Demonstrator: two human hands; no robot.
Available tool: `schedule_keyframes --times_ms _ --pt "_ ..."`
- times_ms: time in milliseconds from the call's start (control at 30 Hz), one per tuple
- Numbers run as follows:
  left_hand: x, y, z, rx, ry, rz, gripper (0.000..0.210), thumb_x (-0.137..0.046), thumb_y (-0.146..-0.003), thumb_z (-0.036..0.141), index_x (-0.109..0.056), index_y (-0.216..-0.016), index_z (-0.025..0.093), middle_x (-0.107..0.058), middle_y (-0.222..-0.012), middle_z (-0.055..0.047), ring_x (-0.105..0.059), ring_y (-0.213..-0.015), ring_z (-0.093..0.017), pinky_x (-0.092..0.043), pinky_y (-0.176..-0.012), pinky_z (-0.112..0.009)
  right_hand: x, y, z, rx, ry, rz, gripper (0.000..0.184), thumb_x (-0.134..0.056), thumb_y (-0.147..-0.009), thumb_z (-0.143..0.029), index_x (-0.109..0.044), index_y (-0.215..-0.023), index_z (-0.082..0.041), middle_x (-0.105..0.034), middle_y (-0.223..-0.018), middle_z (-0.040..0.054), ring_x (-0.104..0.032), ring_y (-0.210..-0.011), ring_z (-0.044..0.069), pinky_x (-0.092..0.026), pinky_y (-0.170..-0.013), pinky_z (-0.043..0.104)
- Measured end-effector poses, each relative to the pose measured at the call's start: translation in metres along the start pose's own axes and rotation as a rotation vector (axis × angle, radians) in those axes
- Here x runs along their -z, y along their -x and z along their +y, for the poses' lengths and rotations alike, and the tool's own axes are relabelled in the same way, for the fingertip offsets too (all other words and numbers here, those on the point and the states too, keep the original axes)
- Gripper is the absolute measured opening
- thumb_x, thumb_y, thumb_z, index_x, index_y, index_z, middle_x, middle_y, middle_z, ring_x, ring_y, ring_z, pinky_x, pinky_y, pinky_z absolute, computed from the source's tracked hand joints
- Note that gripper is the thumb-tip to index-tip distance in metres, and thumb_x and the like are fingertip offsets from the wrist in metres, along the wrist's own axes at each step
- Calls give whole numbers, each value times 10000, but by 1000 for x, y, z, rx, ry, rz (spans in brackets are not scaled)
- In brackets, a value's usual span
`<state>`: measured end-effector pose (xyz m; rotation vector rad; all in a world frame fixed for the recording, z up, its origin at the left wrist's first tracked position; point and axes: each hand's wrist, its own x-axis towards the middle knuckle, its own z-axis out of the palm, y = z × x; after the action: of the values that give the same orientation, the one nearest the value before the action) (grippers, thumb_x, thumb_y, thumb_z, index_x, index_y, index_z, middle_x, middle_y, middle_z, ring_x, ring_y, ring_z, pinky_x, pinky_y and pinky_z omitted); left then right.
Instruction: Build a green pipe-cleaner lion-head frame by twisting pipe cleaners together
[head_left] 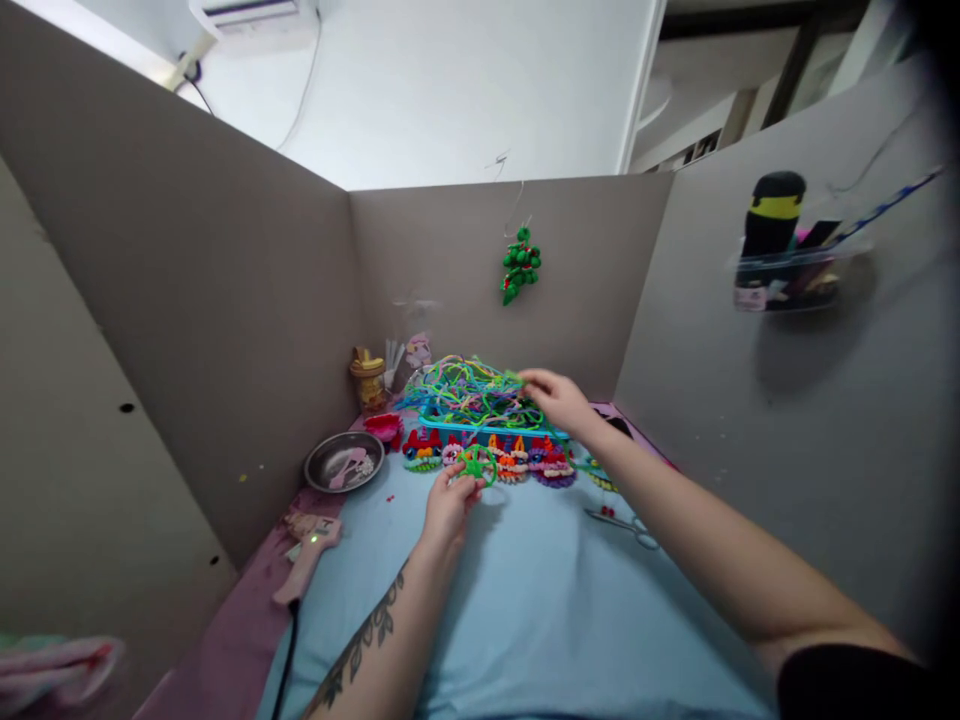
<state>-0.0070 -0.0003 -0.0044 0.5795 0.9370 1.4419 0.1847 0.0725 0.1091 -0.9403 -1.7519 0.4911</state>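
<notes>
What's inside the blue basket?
A tangled heap of multicoloured cords fills the basket. Its bottom is covered, so anything beneath can't be seen; the right hand hides some cords.

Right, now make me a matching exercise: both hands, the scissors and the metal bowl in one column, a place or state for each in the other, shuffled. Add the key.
Column one:
1. left hand
2. right hand
3. scissors
4. metal bowl

Column two:
A. lying on the blue cloth, near the right forearm
B. beside the left partition, with pink pieces inside
C. holding a green looped piece
D. at the heap of coloured cords

Right pairs: 1-C, 2-D, 3-A, 4-B
</notes>
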Motion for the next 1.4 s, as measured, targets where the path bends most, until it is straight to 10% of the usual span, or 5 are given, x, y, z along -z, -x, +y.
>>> schedule_keyframes --times_ms 333,933,1400 --pt "0 4 -2 -44 -301 -138 460 -723 -590 210 -538 -1002 120 -537 -521 48 -423 -382 -41 -244 -368 -160 -38 126 21 -66 52 -156 138 -587 -741 -243 -717 -783 -264 -645 -824 51 -583 -804 217 -426 -760 343" --pt "-1 4 -12 -133 -566 -384 735 -725 -583 261 -431 -1245 133 -604 -559 24 -405 -386 -55 -284 -409 -182 -54 144 27 -65 48 -211 154 -536 -774 -188 -689 -793 -199 -621 -763 37 -573 -754 163 -435 -712 282" --pt "1 -2 -7 -341 -487 -292 282 -719 -600 301 -709 -843 158 -698 -882 -81 -612 -825 -213 -441 -768 -312 -48 141 17 -54 110 64 141 -512 -785 -223 -639 -733 -189 -595 -738 31 -557 -732 165 -431 -660 278"
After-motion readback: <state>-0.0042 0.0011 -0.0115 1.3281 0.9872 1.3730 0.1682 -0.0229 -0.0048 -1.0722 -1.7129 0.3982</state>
